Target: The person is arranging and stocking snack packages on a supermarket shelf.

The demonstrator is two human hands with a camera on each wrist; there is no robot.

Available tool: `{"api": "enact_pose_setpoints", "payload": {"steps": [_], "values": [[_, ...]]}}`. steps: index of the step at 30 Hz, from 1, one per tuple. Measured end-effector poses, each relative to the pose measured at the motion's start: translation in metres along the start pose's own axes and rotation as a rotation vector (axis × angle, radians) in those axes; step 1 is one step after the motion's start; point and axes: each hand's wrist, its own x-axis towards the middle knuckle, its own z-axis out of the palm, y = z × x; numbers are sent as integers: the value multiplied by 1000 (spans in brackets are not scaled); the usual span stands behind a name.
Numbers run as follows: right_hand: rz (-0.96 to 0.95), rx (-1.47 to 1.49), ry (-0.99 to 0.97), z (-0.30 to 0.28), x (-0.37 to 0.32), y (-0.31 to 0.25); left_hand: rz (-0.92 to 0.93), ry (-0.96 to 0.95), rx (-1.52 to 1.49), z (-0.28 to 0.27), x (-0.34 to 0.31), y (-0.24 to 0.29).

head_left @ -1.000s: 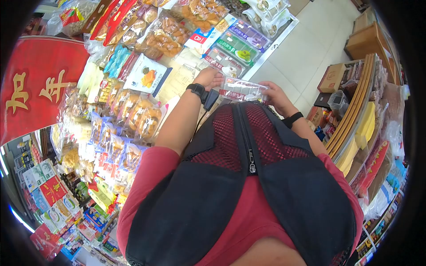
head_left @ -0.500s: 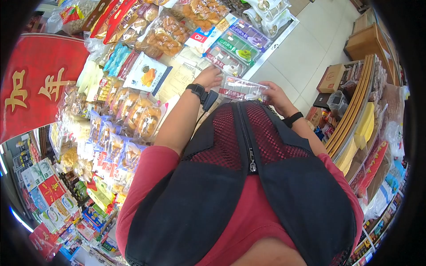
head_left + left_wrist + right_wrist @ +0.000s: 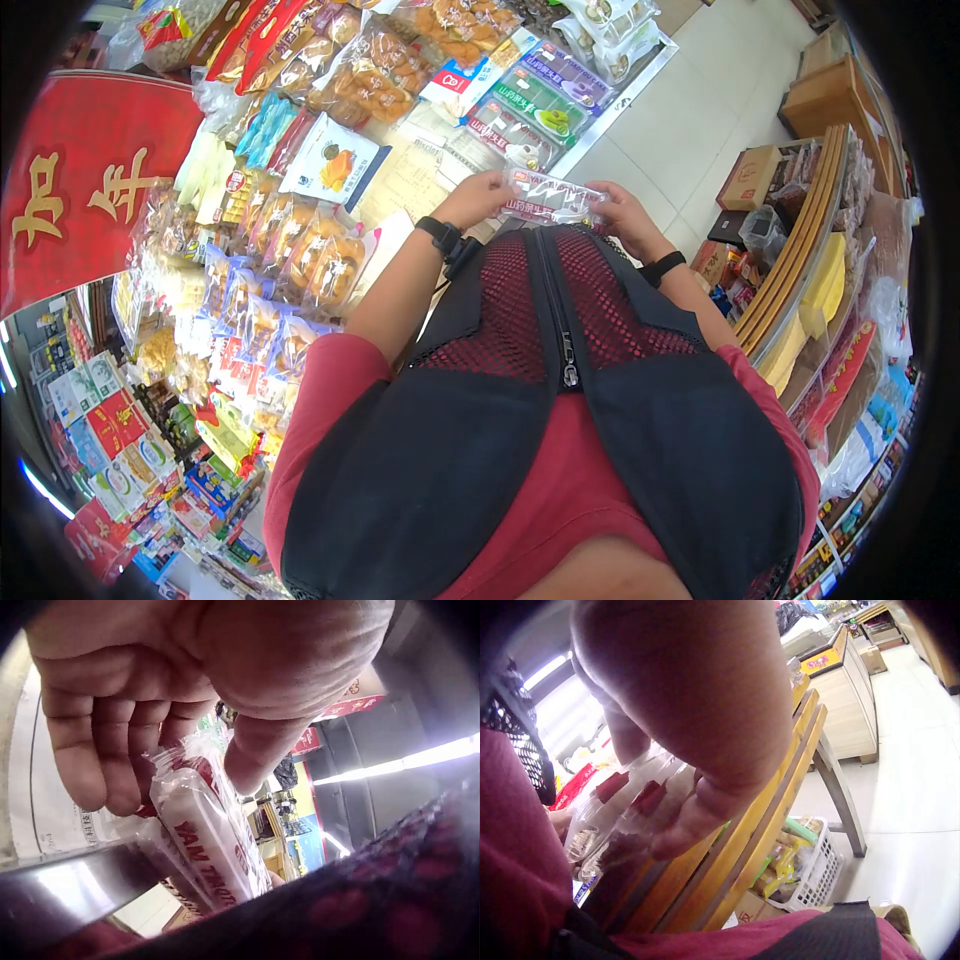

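Observation:
A clear plastic package with dark red lettering [image 3: 552, 197] is held level in front of the vest. My left hand [image 3: 478, 200] grips its left end; in the left wrist view the thumb and curled fingers of that hand [image 3: 172, 697] pinch the crinkled end of the wrapper [image 3: 206, 832]. At the right end, my right hand [image 3: 628, 218] holds the package between thumb and fingers, and the right wrist view shows this hand [image 3: 690, 712] around the package [image 3: 622, 799]. Similar red [image 3: 512, 135], green [image 3: 540, 103] and purple [image 3: 568, 72] packs lie just beyond.
Bagged breads [image 3: 330, 268] and a white snack bag [image 3: 332, 160] cover the counter to the left, beside a red sign [image 3: 95, 190]. Tiled floor [image 3: 680, 130] lies at the right, then a wooden-slatted rack [image 3: 800, 240]. A white basket [image 3: 814, 874] stands under wooden slats.
My left hand was beside the package with fingers extended; it has moved right and now grips the left end. The right hand keeps its hold, nearly still.

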Motion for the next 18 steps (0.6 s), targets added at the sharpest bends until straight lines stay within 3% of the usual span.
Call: {"api": "enact_pose_setpoints", "payload": {"steps": [3, 9, 13, 18], "values": [[-3, -32, 2, 2, -1, -3, 30, 27, 83, -1, 2, -3], [13, 17, 25, 6, 0, -3, -8, 22, -206, -16, 5, -7], [2, 37, 29, 1, 4, 3, 54, 280, -384, -45, 8, 7], [-12, 18, 28, 1, 3, 1, 60, 358, -350, -76, 24, 16]]}}
